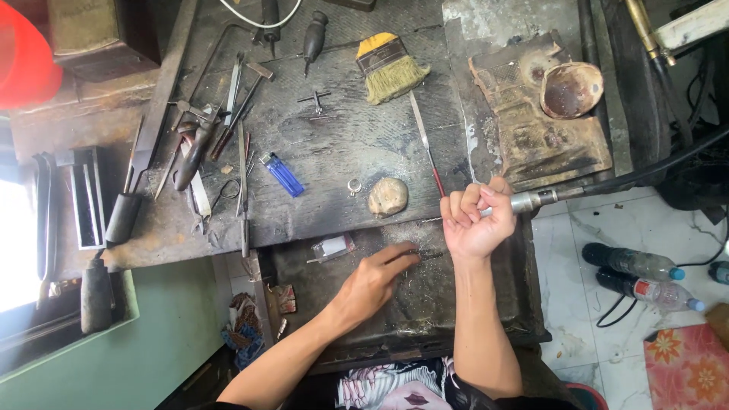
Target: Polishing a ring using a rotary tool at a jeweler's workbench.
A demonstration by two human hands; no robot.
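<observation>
The rotary handpiece [531,201] sits clamped in the raised right hand's [477,220] fist — left hand [376,281] lies flat, fingers loose, on the tray [425,304].

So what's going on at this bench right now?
A person sits at a dark, worn workbench. The right hand is raised in a fist around a metal rotary handpiece on a black flexible cable. The left hand reaches flat onto the lower tray, fingertips on a thin dark tool. A blue lighter, a brush, files and pliers lie spread above.
</observation>
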